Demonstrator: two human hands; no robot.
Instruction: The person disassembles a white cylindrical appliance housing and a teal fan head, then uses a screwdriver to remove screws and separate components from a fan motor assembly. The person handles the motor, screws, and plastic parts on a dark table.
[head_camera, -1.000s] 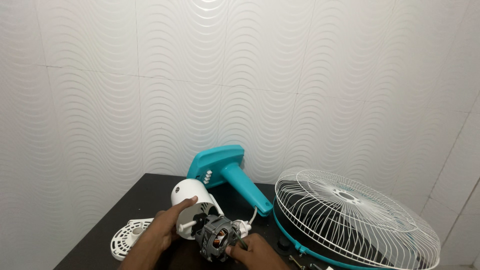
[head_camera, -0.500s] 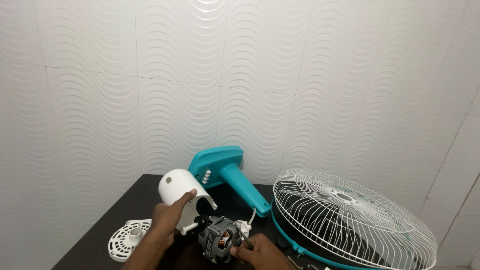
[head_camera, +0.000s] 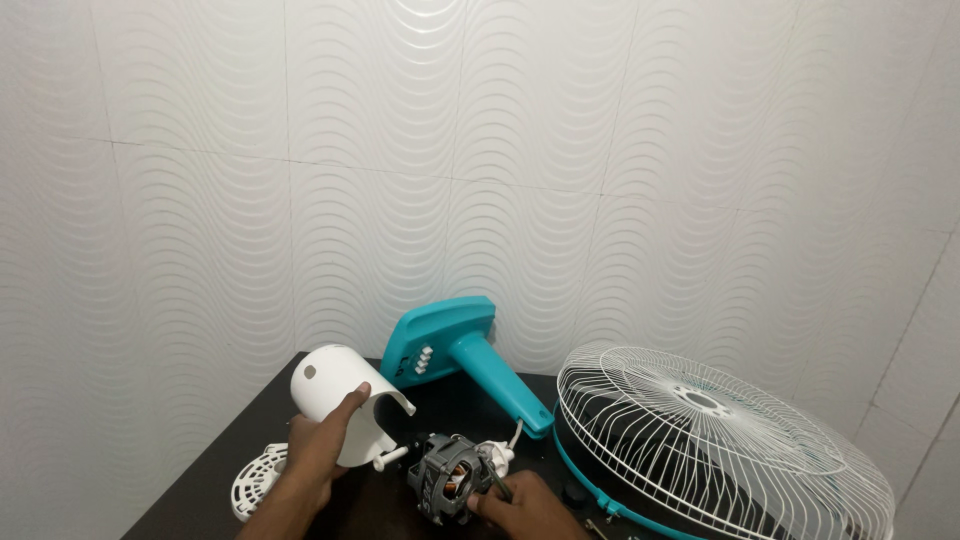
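Observation:
My left hand (head_camera: 322, 444) grips a white rounded motor cover (head_camera: 340, 397) and holds it lifted off the table, tilted, just left of the motor. A fan motor (head_camera: 447, 478) with grey metal body and copper windings lies on the dark table (head_camera: 215, 472). My right hand (head_camera: 522, 507) rests at its right side, fingers closed on the motor's end. A white knob shaft sticks out from the motor toward the cover.
A teal fan base with stem (head_camera: 458, 352) lies tipped against the wavy white wall. A white wire fan guard with teal rim (head_camera: 715, 440) fills the right of the table. A small white vented plastic disc (head_camera: 258, 479) lies at the left near the table edge.
My left hand has pulled the white cover up and to the left, off the motor. The motor now lies bare, with my right hand still on it.

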